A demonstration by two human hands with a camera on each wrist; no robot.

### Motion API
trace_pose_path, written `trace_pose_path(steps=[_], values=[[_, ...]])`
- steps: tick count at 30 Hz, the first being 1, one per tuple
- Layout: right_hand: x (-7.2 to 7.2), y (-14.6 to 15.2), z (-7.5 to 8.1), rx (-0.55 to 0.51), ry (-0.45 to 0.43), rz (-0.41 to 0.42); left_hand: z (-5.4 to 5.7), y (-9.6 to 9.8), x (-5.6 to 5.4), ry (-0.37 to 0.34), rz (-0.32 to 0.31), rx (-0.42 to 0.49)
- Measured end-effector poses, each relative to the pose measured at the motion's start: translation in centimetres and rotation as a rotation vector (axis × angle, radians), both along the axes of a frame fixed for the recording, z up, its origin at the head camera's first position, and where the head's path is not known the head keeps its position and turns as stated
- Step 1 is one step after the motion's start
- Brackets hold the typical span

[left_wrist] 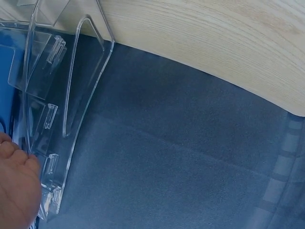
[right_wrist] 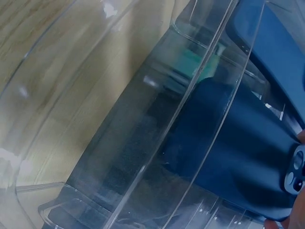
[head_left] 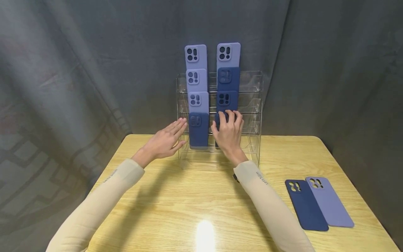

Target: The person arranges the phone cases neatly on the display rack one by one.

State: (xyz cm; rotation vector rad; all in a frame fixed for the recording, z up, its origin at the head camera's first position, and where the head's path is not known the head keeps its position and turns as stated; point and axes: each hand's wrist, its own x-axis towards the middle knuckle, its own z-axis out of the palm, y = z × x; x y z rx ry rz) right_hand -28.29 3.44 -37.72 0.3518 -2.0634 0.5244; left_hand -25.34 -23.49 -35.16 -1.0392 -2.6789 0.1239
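Note:
My right hand [head_left: 230,136] grips a navy phone case [right_wrist: 238,148] by its camera end, in front of the lowest tier of a clear acrylic display rack [head_left: 260,108]. Much of that case is hidden behind the hand in the head view. Straight-fingered, my left hand [head_left: 163,140] is at the rack's left side; whether it touches the rack I cannot tell. Left on the rack is a column of cases: lilac ones above a navy case [head_left: 199,134]. The right column has a lilac case [head_left: 234,62] on top, with navy cases [head_left: 233,78] below it.
On the right of the wooden table [head_left: 176,210] lie a navy case [head_left: 306,206] and a lilac case [head_left: 335,206], side by side and slightly overlapping. A grey curtain [head_left: 141,52] hangs behind the rack and along both sides.

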Motion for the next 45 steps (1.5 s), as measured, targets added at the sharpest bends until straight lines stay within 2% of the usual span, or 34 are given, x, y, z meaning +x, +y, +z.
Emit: trace_pose_path(steps=[16, 31, 39, 45], values=[[0.2, 0.2, 0.1, 0.037, -0.079, -0.053, 0.1, 0.1, 0.1, -0.016, 0.005, -0.002], [0.8, 0.9, 0.6, 0.031, -0.105, -0.031, 0.0, 0.1, -0.2, -0.017, -0.004, -0.005], [2.6, 2.4, 1.5, -0.021, -0.087, 0.016, 0.0, 0.0, -0.1, -0.01, -0.006, -0.01], [4.5, 4.6, 1.9, -0.049, -0.158, 0.063, 0.1, -0.1, -0.1, -0.007, -0.008, -0.006]])
